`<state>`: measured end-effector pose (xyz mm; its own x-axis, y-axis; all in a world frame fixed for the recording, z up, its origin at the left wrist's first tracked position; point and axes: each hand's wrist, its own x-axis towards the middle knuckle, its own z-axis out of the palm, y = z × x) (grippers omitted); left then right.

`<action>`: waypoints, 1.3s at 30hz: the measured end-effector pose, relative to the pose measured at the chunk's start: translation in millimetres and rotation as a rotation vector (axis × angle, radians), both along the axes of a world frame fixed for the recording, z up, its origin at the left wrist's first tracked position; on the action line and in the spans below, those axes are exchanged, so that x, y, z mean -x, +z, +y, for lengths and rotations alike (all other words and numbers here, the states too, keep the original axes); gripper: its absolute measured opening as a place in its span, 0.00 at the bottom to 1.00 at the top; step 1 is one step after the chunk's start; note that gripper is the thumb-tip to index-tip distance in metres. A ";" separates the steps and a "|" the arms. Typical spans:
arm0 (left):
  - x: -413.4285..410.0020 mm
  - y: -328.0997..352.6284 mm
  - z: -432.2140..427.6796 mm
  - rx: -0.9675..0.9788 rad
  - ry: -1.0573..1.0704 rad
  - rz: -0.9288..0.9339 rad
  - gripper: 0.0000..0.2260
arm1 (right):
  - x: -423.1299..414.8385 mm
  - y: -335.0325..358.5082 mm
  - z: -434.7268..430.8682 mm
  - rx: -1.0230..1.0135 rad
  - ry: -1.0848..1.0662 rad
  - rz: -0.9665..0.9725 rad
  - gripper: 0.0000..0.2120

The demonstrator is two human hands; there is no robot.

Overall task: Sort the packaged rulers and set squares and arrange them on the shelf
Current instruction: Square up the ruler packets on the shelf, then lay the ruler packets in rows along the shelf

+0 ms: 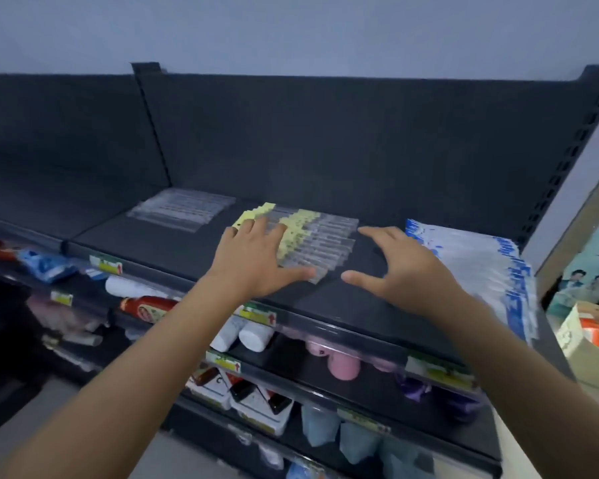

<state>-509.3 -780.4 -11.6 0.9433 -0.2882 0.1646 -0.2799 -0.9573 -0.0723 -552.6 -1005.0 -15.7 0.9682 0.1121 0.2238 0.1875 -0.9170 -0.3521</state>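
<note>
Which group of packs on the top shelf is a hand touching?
The middle fanned row of clear packs with yellow labels, under the left hand; the plain clear row and blue-printed stack lie untouched.

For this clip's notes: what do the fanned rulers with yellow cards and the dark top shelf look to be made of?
Fanned clear rulers: transparent plastic, probably in glossy sleeves; the shelf shows through and edges catch light. Their yellow header cards: apparently matte paper. Dark top shelf: likely painted metal, matte charcoal, judging by its slotted upright.
</note>
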 end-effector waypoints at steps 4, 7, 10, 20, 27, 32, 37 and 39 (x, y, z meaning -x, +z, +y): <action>-13.8 0.9 91.9 -0.002 0.044 0.045 0.46 | -20.5 1.1 85.3 -0.035 0.029 0.015 0.36; -23.9 -4.8 162.0 0.033 0.098 0.036 0.50 | -38.1 3.3 151.8 -0.047 0.051 -0.012 0.35; -31.9 -11.7 220.0 0.073 0.147 0.084 0.53 | -55.6 3.1 207.8 -0.080 0.054 -0.031 0.37; -108.2 -0.9 318.4 0.135 0.090 0.130 0.51 | -138.0 8.5 309.8 -0.048 0.034 -0.006 0.47; -196.0 4.5 345.4 0.133 0.004 0.158 0.48 | -216.5 2.4 342.6 -0.061 -0.013 0.043 0.43; -263.3 14.3 365.5 0.061 -0.059 0.163 0.50 | -262.2 5.5 359.1 -0.028 -0.068 0.124 0.45; -325.1 25.8 386.6 0.114 -0.094 0.194 0.50 | -293.0 2.5 374.9 0.034 -0.147 0.196 0.41; -343.8 22.0 389.1 0.071 -0.170 0.234 0.50 | -304.0 0.7 380.9 0.083 -0.185 0.212 0.41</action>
<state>-165.5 -391.3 10.4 0.8973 -0.4407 -0.0265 -0.4376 -0.8957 0.0785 -248.7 -624.1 -15.0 0.9981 -0.0608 0.0117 -0.0549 -0.9561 -0.2878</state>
